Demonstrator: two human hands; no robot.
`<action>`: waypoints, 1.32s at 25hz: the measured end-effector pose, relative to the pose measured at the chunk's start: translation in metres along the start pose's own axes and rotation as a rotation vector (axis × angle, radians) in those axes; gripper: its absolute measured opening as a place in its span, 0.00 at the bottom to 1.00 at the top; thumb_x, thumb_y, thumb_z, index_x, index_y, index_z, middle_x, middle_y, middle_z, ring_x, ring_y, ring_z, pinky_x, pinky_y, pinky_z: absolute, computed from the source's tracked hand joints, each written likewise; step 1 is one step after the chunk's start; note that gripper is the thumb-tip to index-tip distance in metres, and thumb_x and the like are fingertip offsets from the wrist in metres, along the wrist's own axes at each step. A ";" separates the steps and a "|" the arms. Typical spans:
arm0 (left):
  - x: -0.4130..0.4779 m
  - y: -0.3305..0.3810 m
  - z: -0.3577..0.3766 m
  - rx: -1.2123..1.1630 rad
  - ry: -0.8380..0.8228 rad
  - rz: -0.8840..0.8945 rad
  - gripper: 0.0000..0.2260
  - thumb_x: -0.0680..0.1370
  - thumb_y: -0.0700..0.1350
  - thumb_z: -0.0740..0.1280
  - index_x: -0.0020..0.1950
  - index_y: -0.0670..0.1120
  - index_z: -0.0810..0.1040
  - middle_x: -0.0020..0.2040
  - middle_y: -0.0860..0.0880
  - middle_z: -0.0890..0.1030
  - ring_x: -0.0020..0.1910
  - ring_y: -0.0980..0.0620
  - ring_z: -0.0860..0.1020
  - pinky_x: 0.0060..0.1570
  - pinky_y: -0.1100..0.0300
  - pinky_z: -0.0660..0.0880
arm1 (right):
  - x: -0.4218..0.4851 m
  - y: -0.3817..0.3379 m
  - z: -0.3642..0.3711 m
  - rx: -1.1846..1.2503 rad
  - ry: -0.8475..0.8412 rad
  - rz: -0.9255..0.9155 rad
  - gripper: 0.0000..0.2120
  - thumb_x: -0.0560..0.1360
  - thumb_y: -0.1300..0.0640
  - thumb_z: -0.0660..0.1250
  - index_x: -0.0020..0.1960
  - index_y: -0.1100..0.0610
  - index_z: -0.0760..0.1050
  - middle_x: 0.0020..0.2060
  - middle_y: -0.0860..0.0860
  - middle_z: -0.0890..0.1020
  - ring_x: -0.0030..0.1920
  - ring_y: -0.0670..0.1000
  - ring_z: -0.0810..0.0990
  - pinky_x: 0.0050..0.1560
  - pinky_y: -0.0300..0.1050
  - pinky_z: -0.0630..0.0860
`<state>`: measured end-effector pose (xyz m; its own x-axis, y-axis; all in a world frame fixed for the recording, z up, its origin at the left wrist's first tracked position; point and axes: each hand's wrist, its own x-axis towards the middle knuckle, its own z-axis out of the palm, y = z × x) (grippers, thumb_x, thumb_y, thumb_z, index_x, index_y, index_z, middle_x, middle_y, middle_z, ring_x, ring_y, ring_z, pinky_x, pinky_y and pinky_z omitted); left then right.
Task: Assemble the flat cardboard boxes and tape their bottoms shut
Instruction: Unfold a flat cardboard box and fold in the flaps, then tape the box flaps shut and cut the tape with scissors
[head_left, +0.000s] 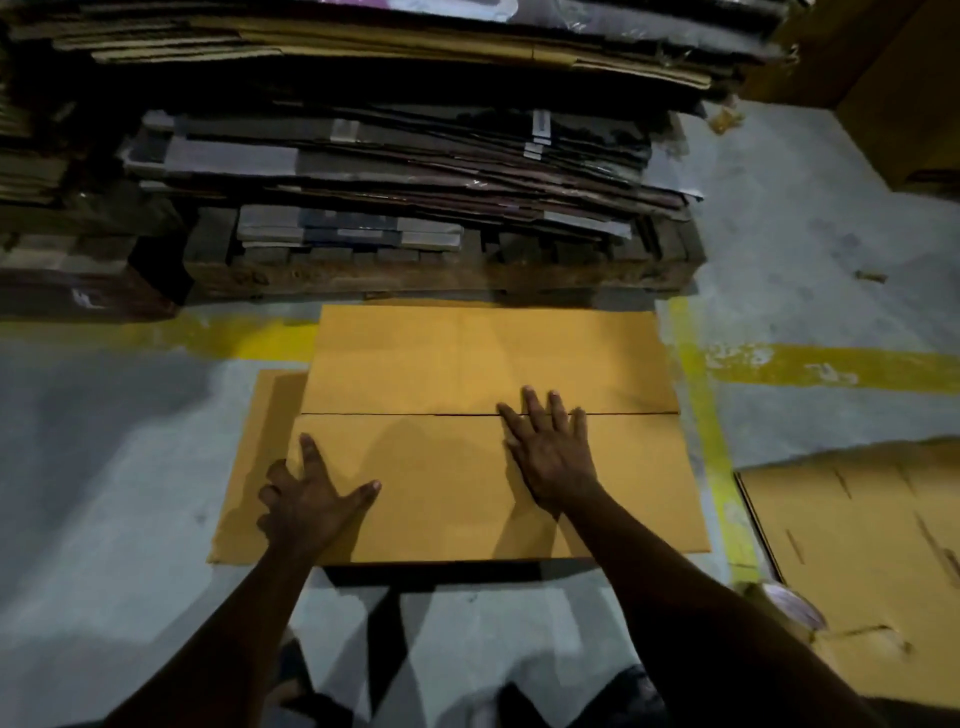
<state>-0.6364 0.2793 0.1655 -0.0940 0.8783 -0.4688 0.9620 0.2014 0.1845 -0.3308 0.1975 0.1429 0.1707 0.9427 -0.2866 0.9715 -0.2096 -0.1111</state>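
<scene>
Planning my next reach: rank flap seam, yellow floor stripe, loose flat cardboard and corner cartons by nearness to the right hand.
1. Flap seam, under the right hand's fingers.
2. Yellow floor stripe, right of the box.
3. Loose flat cardboard, beyond that stripe.
4. Corner cartons, far right.

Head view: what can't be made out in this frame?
All head view:
- Seam: part hidden under right hand.
- Left hand: outer fingers bent over box edge; grip unclear.
- Roll: blurred, identity unclear.
- Flat cardboard: cut off at right edge.
- Pallet stack: too dark.
</scene>
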 end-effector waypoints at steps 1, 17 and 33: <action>0.002 0.005 -0.001 0.019 0.023 0.025 0.54 0.62 0.76 0.65 0.77 0.56 0.41 0.73 0.38 0.53 0.68 0.32 0.60 0.62 0.36 0.64 | -0.002 0.012 0.002 0.034 0.017 0.091 0.26 0.83 0.40 0.42 0.79 0.40 0.41 0.80 0.52 0.43 0.79 0.63 0.42 0.72 0.72 0.47; 0.003 0.111 0.024 0.340 -0.036 0.363 0.38 0.78 0.66 0.53 0.79 0.48 0.40 0.77 0.35 0.37 0.75 0.30 0.40 0.69 0.30 0.48 | -0.020 0.137 -0.040 0.202 -0.172 0.351 0.32 0.82 0.37 0.49 0.80 0.46 0.43 0.80 0.56 0.42 0.78 0.67 0.45 0.72 0.69 0.55; -0.250 0.401 0.240 0.645 -0.176 1.427 0.31 0.77 0.52 0.62 0.78 0.53 0.54 0.80 0.45 0.48 0.78 0.42 0.50 0.73 0.41 0.51 | -0.285 0.364 0.096 0.769 -0.132 0.832 0.30 0.75 0.48 0.65 0.72 0.60 0.65 0.57 0.65 0.80 0.60 0.63 0.78 0.54 0.51 0.73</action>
<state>-0.1658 0.0364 0.1491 0.9359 0.1068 -0.3358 0.1756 -0.9676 0.1817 -0.0419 -0.1727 0.0926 0.6519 0.4118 -0.6368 0.1985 -0.9031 -0.3808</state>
